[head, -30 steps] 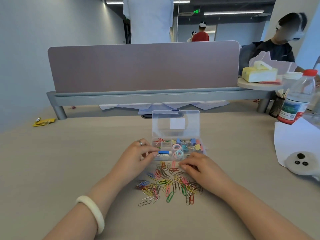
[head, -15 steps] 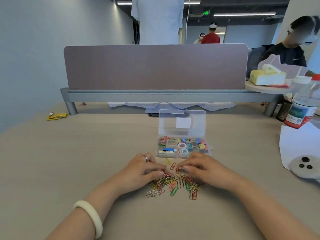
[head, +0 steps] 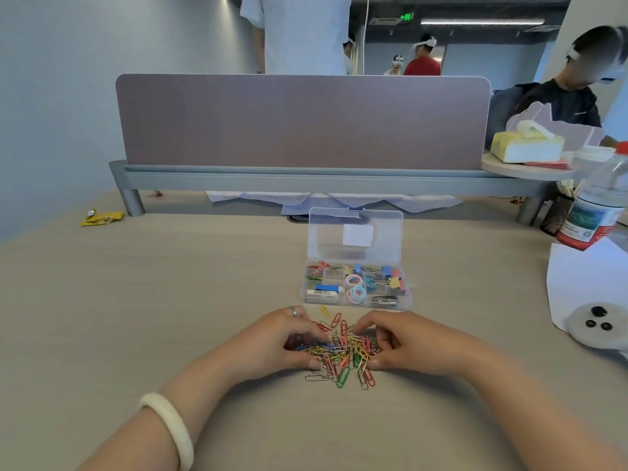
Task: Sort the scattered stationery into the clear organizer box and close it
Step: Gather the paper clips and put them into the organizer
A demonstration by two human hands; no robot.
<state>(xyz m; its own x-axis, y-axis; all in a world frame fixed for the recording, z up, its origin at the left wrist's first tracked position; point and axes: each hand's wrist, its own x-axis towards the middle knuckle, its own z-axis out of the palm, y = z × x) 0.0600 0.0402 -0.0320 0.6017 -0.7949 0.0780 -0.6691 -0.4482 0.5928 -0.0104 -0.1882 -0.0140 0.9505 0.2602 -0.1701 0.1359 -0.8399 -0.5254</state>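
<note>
A heap of coloured paper clips (head: pixel 345 360) lies on the desk close to me. My left hand (head: pixel 278 343) and my right hand (head: pixel 411 345) cup it from either side, fingers curled over the far clips and thumbs on the near side. A few loose clips (head: pixel 331 316) lie just beyond the heap. Behind them stands the clear organizer box (head: pixel 406 300) with its lid (head: pixel 326 243) upright. Its compartments hold a blue-and-white eraser (head: pixel 323 291), pastel rings (head: pixel 355 287), coloured binder clips (head: pixel 387 277) and some paper clips (head: pixel 317 268).
A grey desk divider (head: pixel 302 124) runs across the back. At the right stand a water bottle (head: pixel 598 205), white paper (head: pixel 588 280) and a round white device (head: pixel 598 326). A yellow wrapper (head: pixel 100 217) lies far left. People are behind the divider.
My left hand has left the box and come down to the clips. Both hands have drawn the spread-out clips into a tighter heap between them.
</note>
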